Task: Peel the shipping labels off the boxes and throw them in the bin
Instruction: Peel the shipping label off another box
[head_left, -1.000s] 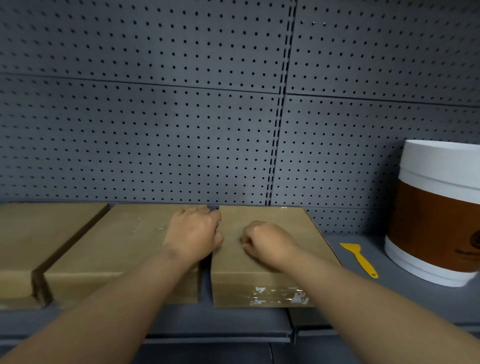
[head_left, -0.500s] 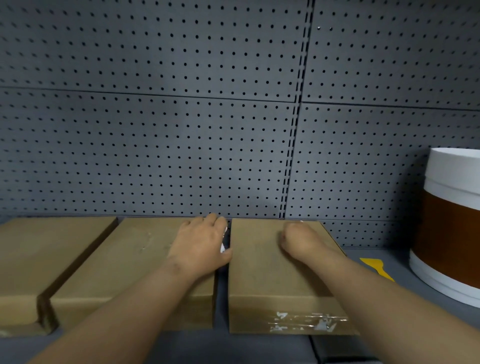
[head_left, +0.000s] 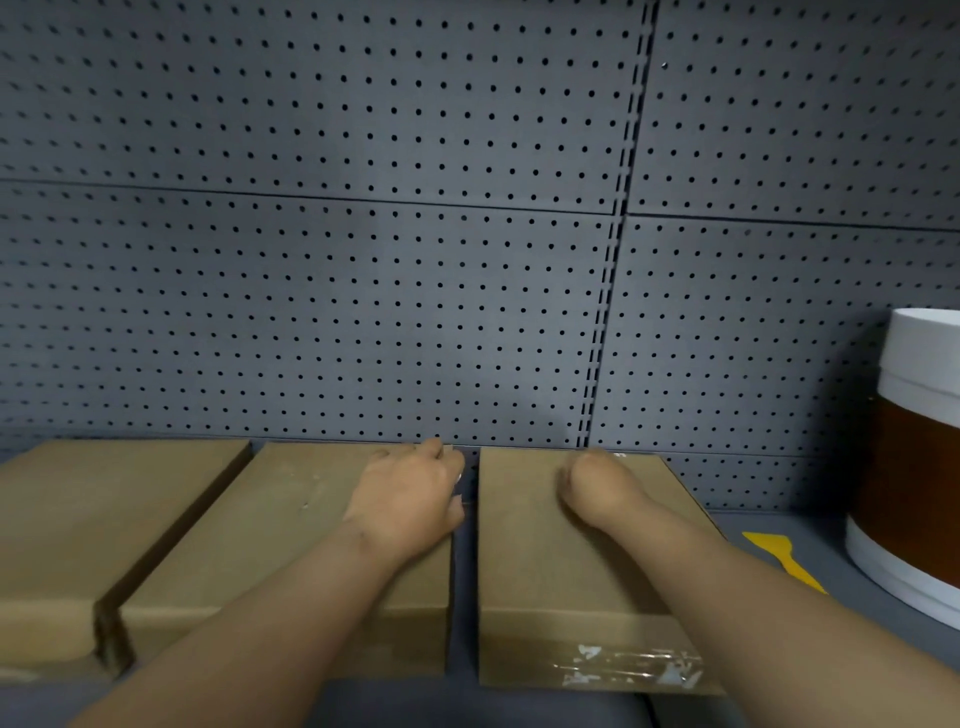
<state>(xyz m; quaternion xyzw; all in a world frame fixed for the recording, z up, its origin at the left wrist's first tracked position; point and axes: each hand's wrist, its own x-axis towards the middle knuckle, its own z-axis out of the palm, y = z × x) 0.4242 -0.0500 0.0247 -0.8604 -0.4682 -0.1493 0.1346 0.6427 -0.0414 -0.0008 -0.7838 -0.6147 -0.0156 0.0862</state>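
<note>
Both hands (head_left: 410, 493) (head_left: 592, 483) rest on two cardboard boxes (head_left: 291, 519) (head_left: 524, 545).

Yellow scraper (head_left: 784, 561) lies on grey shelf (head_left: 810, 613) before the pegboard (head_left: 363, 260)

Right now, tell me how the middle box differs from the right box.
The right box has torn clear tape on its front face; the middle box shows only small white flecks on top. The left hand rests on the middle box, the right hand on the right box. Both are flat brown cardboard.
</note>
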